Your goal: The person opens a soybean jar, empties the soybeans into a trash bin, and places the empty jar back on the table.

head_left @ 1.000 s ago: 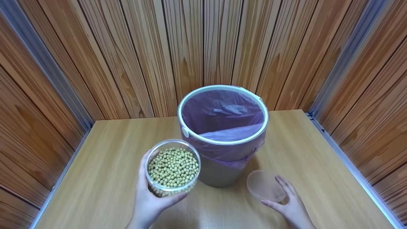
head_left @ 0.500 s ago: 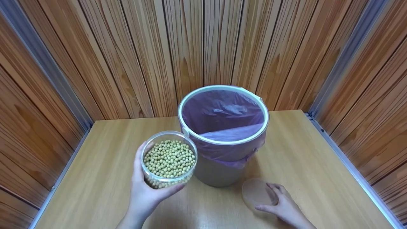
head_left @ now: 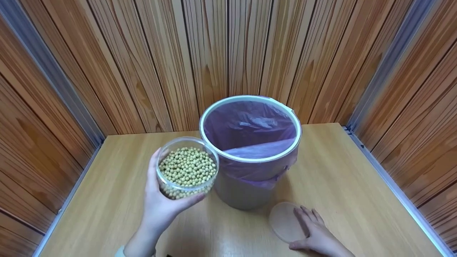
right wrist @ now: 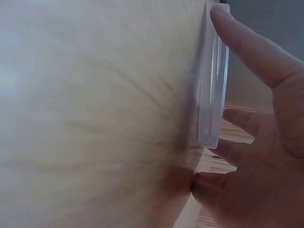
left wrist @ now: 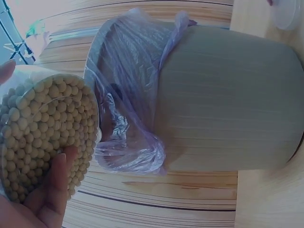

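In the head view my left hand (head_left: pixel 160 205) grips a clear plastic jar (head_left: pixel 175 188) of small round pale-green beans (head_left: pixel 188 166). It has no lid on and is held up beside the left rim of a bin (head_left: pixel 246 192) with a purple bag (head_left: pixel 250 125). The left wrist view shows the beans (left wrist: pixel 47 128) through the jar's base, with fingers curled against it. My right hand (head_left: pixel 316 233) spans a translucent round lid (head_left: pixel 285 221), low at the table; in the right wrist view the thumb is at one end of the lid (right wrist: pixel 213 80), fingers at the other.
The bin stands on a wooden table (head_left: pixel 121 178), its pale rim (head_left: pixel 210 146) keeping the purple bag folded over the outside. Wood-plank walls (head_left: pixel 242 46) rise behind and at both sides, with metal strips (head_left: pixel 396 192) along the edges.
My left hand has raised the jar and moved it slightly left, up to the bin's rim. The right hand has brought the lid down and a little left toward the table.
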Demonstrator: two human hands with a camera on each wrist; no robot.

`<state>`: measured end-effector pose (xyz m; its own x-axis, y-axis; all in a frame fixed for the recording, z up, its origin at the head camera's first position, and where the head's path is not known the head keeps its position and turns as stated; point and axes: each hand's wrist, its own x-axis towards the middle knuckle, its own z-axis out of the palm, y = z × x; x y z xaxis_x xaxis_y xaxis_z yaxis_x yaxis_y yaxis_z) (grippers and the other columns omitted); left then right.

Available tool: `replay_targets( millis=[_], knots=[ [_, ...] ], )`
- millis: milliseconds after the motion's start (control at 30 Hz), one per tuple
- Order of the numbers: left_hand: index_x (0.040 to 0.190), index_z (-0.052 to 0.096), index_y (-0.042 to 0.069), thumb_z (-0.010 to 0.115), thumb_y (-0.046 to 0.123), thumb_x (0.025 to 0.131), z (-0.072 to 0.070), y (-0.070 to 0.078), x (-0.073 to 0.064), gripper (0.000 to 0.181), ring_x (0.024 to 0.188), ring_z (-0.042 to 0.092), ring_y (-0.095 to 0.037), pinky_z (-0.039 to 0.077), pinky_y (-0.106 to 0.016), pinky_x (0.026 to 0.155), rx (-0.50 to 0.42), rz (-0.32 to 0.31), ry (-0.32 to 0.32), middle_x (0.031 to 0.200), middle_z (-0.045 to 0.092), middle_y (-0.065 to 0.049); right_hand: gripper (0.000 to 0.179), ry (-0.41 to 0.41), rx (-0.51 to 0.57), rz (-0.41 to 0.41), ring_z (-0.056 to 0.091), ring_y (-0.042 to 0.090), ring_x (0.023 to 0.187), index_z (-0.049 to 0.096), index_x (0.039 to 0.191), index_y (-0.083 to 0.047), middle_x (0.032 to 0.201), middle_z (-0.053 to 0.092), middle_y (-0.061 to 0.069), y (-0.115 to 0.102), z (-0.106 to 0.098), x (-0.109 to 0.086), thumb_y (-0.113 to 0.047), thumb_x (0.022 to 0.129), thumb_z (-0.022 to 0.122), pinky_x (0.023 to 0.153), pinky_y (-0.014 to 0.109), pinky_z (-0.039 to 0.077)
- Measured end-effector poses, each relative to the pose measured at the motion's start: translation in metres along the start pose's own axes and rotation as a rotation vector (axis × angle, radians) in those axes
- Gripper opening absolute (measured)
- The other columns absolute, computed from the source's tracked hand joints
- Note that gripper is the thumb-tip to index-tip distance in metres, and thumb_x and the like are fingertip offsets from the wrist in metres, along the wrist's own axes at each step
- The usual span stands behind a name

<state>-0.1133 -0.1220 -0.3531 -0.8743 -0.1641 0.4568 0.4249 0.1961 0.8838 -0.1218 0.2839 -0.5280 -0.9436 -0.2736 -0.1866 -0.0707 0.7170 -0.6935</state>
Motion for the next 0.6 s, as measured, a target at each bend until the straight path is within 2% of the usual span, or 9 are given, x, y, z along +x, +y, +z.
replay_targets(
  millis=[67,167,300,400,533,600],
  knots=[
    [0.154,0.026,0.014,0.095,0.001,0.054,0.0,0.002,0.002,0.123,0.135,0.042,-0.017,0.036,-0.022,0.111,0.003,0.0,-0.003,0.152,0.039,-0.006,0.105,0.001,0.005,0.015,-0.005,0.068,0.137,0.028,0.154,0.0,0.158,0.009,0.037,-0.001,-0.002,0.0,-0.041,0.074,0.083,0.1,0.084,0.004],
    [0.154,0.027,0.016,0.096,0.003,0.054,0.0,0.004,0.006,0.122,0.135,0.041,-0.017,0.035,-0.025,0.112,0.014,0.019,-0.01,0.151,0.039,-0.006,0.1,0.063,0.028,0.022,-0.002,0.065,0.14,0.026,0.154,0.001,0.158,0.01,0.037,-0.006,-0.006,0.001,-0.039,0.08,0.08,0.104,0.081,0.004],
    [0.154,0.028,0.016,0.097,0.006,0.054,-0.003,0.008,0.011,0.122,0.135,0.041,-0.016,0.033,-0.03,0.113,0.038,0.039,-0.006,0.15,0.04,-0.004,0.092,0.237,0.112,-0.051,0.011,0.062,0.141,0.027,0.151,0.007,0.155,0.02,0.038,-0.016,-0.015,0.004,-0.026,0.083,0.079,0.109,0.076,0.009],
    [0.153,0.028,0.016,0.097,0.008,0.053,-0.004,0.01,0.015,0.122,0.135,0.041,-0.016,0.033,-0.038,0.114,0.051,0.046,0.002,0.15,0.04,-0.003,0.084,0.31,0.187,-0.073,0.017,0.058,0.142,0.026,0.151,0.007,0.155,0.022,0.036,-0.029,-0.03,0.007,-0.02,0.087,0.074,0.112,0.072,0.014],
    [0.153,0.028,0.013,0.098,0.012,0.054,-0.004,0.014,0.022,0.122,0.135,0.04,-0.019,0.031,-0.047,0.115,0.088,0.067,0.005,0.15,0.04,-0.005,0.074,0.358,0.27,-0.077,0.018,0.05,0.145,0.025,0.153,0.003,0.158,0.023,0.03,-0.049,-0.054,0.009,-0.016,0.094,0.066,0.116,0.066,0.016],
    [0.154,0.028,0.013,0.098,0.014,0.054,-0.004,0.016,0.026,0.121,0.135,0.039,-0.021,0.03,-0.049,0.115,0.113,0.076,0.005,0.15,0.04,-0.007,0.069,0.391,0.307,-0.114,0.021,0.047,0.146,0.026,0.152,0.004,0.157,0.026,0.029,-0.058,-0.066,0.009,-0.01,0.095,0.062,0.117,0.063,0.017]
  ],
)
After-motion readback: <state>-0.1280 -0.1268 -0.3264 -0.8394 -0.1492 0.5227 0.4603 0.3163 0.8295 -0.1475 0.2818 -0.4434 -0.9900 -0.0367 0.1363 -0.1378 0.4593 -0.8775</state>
